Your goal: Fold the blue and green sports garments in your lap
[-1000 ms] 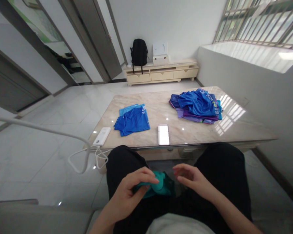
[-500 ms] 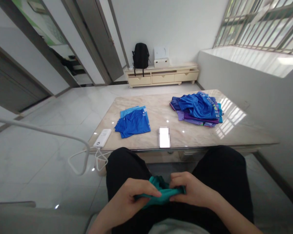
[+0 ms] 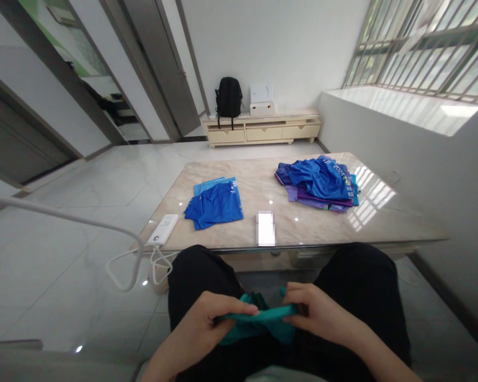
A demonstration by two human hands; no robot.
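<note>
A teal garment [image 3: 263, 322] lies bunched over my lap, between my black-trousered knees. My left hand [image 3: 207, 329] pinches its left edge with thumb and fingers closed. My right hand [image 3: 316, 313] grips the right edge, also closed, so the cloth is stretched in a band between them. Ahead on the marble table [image 3: 382, 223] lies a folded blue shirt stack [image 3: 215, 201] at the left and a loose pile of blue and purple garments [image 3: 318, 183] at the right.
A white power bank [image 3: 162, 229] with a trailing white cable [image 3: 119, 265] sits at the table's near left corner. A small blurred white item [image 3: 265, 228] lies at the front edge. Beyond the table, a low cabinet [image 3: 263, 130] carries a black backpack [image 3: 228, 97].
My right hand, open and apart from the cloth a second ago, has closed on the teal garment's right edge. Both hands now pull it out sideways.
</note>
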